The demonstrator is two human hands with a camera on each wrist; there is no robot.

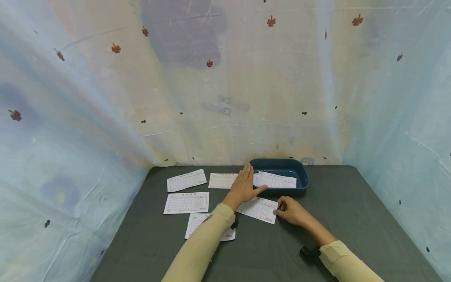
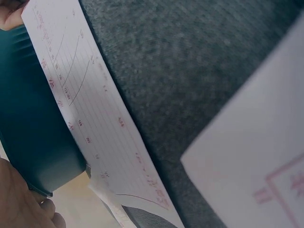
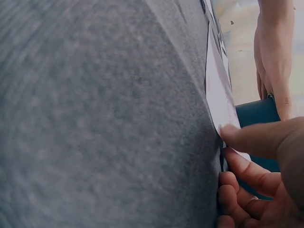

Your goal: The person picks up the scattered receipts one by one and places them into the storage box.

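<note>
A printed paper form (image 1: 258, 209) lies tilted on the table in front of the dark teal tray (image 1: 304, 188). My right hand (image 1: 292, 211) pinches its right edge between thumb and fingers; the right wrist view shows this pinch on the form (image 3: 221, 90). At the tray's left end my left hand (image 1: 243, 188) touches the corner, its fingers straight and the thumb spread along the near rim. That forearm hides part of the forms behind it. Inside the tray lie several overlapping printed forms (image 1: 276, 180).
More printed forms lie to the left: one at the back left (image 1: 186, 180), one below it (image 1: 186, 203), a cream one (image 1: 222, 181) beside the tray, and a stack (image 1: 195, 223) partly under the left forearm. A patterned curtain (image 1: 229, 137) borders the grey table (image 1: 352, 219).
</note>
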